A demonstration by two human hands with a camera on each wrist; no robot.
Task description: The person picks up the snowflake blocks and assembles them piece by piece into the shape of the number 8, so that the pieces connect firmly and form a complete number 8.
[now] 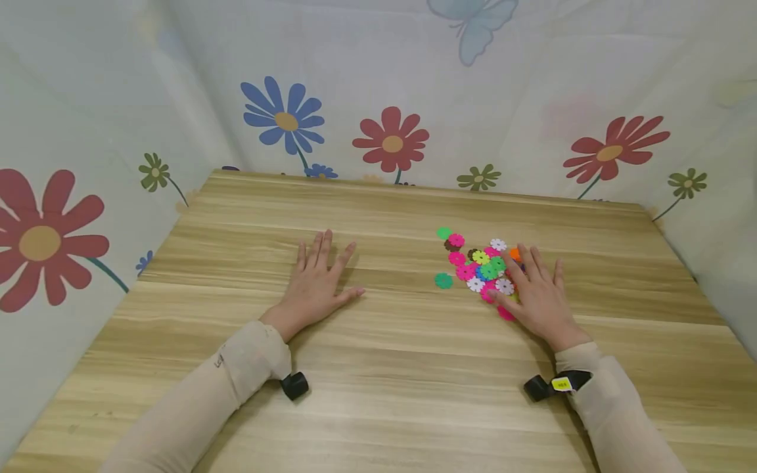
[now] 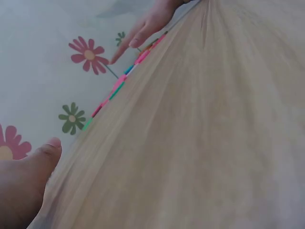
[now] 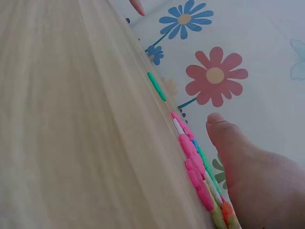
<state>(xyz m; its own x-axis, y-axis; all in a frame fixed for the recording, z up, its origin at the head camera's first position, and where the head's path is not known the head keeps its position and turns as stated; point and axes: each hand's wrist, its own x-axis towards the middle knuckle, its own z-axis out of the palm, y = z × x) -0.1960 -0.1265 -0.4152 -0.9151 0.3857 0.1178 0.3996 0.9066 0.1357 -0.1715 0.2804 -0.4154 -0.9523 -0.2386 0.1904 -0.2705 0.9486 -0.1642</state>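
A loose pile of flat, notched plastic snowflake discs (image 1: 466, 271) in pink, green, white, yellow and other colours lies right of the table's middle. My right hand (image 1: 541, 299) is spread over the pile's right side, fingers straight, hiding some discs. Its thumb (image 3: 233, 143) shows beside the discs in the right wrist view; whether it touches them I cannot tell. Left of the pile, my left hand (image 1: 313, 282) lies spread over bare wood, fingers straight, holding nothing. The left wrist view shows its thumb (image 2: 35, 176) at the lower left.
The discs and hands are on a wood-grain table (image 1: 384, 394). A single green disc (image 1: 443, 281) sits apart at the pile's left. Behind the table hangs a white cloth (image 1: 520, 92) printed with flowers. Both wrists carry small black cameras (image 1: 294, 386).
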